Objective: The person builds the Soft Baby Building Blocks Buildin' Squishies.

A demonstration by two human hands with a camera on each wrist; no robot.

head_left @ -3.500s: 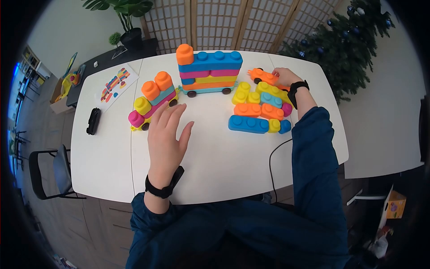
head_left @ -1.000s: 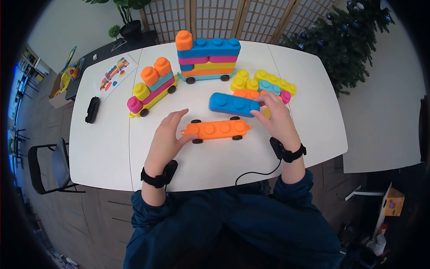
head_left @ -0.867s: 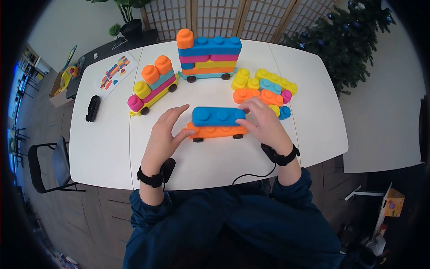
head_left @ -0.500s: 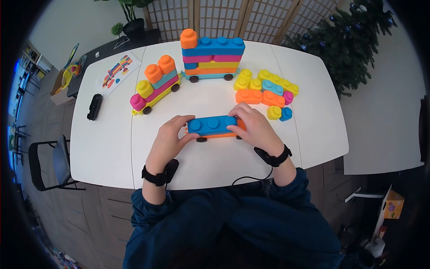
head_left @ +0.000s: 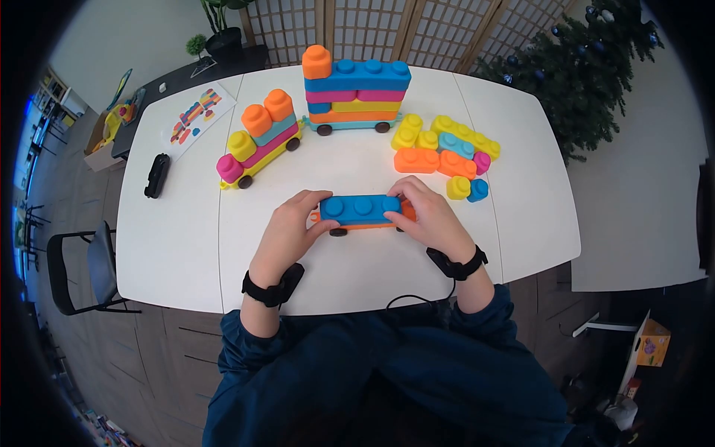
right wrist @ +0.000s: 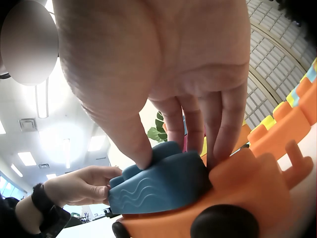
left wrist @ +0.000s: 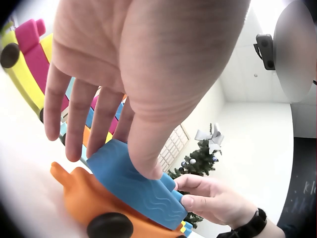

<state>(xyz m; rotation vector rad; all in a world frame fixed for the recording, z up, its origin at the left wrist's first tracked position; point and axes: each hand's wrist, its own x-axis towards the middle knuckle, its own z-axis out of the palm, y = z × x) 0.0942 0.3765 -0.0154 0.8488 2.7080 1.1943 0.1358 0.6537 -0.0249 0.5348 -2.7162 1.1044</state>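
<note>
A long blue building block (head_left: 362, 209) lies along an orange wheeled base (left wrist: 84, 196) in the middle of the table, in front of the person. My left hand (head_left: 285, 232) holds the block's left end, thumb on the near side and fingers on the far side. At the other end, my right hand (head_left: 439, 220) pinches the block between thumb and fingers. The right wrist view shows an orange stud of the base beside the blue block (right wrist: 161, 176). Black wheels (left wrist: 110, 225) show beneath the base.
Behind stands a tall stacked wagon (head_left: 356, 86), coupled on its left to a yellow-based wagon (head_left: 261, 149). Loose blocks (head_left: 417, 160) lie at right. A picture sheet (head_left: 195, 119) and a black case (head_left: 156, 176) are at left. A cable (head_left: 408, 296) runs by the right wrist.
My right hand has brought the blue block from the loose pile onto the orange base, which earlier came from the back right. My left hand has closed onto the block's left end.
</note>
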